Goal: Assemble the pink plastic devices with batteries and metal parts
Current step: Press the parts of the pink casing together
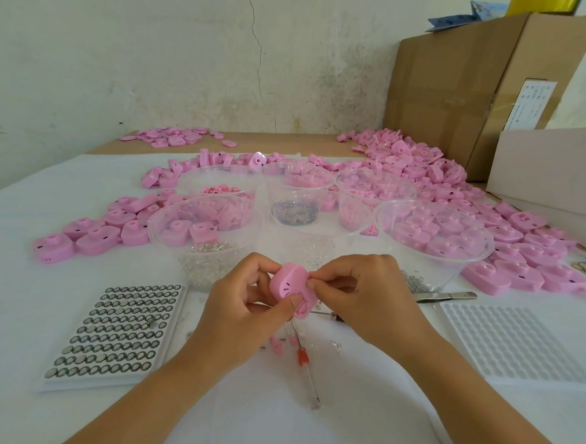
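We find ourselves in a small, makeshift assembly workshop: our desk (pixel 23 295), under a white sheet, is heaped with pink plastic shells (pixel 419 173), clear tubs (pixel 416 266) keep small parts sorted, a tray of button cells (pixel 96 382) lies close, and cardboard cartons (pixel 472 78) stand against a cracked, stained plaster wall (pixel 158 51).
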A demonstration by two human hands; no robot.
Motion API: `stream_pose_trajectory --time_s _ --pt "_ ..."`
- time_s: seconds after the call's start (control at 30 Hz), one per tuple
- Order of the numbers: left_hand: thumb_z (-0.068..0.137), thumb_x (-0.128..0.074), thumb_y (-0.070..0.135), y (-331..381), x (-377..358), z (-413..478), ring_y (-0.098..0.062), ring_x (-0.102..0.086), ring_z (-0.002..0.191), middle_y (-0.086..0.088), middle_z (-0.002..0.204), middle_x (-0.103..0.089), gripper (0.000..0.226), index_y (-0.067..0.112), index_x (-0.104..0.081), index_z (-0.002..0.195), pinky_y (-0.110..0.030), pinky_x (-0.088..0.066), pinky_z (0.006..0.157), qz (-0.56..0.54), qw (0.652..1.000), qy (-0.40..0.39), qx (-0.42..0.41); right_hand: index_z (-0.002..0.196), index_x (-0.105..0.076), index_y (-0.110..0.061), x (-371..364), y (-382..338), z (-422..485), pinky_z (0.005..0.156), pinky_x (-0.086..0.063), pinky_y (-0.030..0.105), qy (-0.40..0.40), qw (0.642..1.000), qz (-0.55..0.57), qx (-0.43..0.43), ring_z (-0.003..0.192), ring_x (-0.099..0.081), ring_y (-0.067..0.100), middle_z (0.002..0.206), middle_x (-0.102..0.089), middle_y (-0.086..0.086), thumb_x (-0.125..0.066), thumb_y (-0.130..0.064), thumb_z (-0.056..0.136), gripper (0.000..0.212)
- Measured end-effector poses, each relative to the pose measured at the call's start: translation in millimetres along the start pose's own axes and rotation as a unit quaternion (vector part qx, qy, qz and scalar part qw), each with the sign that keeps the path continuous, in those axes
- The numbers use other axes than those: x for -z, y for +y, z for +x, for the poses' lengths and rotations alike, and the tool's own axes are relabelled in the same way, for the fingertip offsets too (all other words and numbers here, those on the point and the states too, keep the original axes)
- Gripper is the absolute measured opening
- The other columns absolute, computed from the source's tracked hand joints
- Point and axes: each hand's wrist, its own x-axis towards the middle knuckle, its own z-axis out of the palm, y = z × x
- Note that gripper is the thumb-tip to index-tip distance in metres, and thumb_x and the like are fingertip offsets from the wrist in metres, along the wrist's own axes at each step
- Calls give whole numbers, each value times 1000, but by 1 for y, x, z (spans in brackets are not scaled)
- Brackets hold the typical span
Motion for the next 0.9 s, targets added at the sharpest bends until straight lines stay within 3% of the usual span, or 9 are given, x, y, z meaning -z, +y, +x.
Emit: stream_pose_trajectory --time_s 0.07,0.23,0.4,0.6,0.77,0.9 --pt "65 -75 17 0 0 -1 -31 -68 66 -21 75 -59 23 34 -64 77 -54 -55 48 4 1000 -5 -5 76 -76 -11 0 -1 0 60 -51 18 -2 1000 -7 2 64 -64 7 70 -72 -1 -70 -3 75 10" --pt "62 -77 30 3 2 0 -28 -68 61 -15 68 -60 24 35 -65 82 -46 -57 49 23 999 -11 -25 72 -75 -10 0 -3 -2 55 -49 15 16 999 -21 20 60 -62 9 64 -69 0 -69 -3 75 10" --pt "65 -75 19 3 0 0 -25 -68 59 -17 67 -59 24 34 -65 80 -49 -55 45 20 999 10 -28 74 -75 -6 -4 -5 -4 59 -54 37 31 998 -49 36 59 -65 20 65 -70 6 -68 -5 77 8" --pt "62 -76 28 3 -3 -2 -24 -67 56 -14 64 -58 24 34 -64 82 -41 -57 47 24 999 21 -35 73 -76 -11 -1 -5 -3 57 -48 24 30 997 -58 29 67 -61 12 65 -70 0 -70 -6 77 9" --pt "65 -74 18 5 -4 -1 -25 -66 57 -8 61 -57 27 33 -65 84 -46 -58 55 33 998 21 -42 71 -74 -6 -1 -6 -3 57 -53 36 44 994 -82 48 56 -63 17 63 -69 4 -69 -6 76 7" --pt "63 -74 20 9 -6 -2 -26 -68 60 -7 60 -59 29 39 -65 82 -21 -51 46 16 999 32 -37 70 -73 -4 -4 -7 -4 57 -53 39 48 994 -88 52 59 -64 22 63 -68 6 -69 -5 76 8"
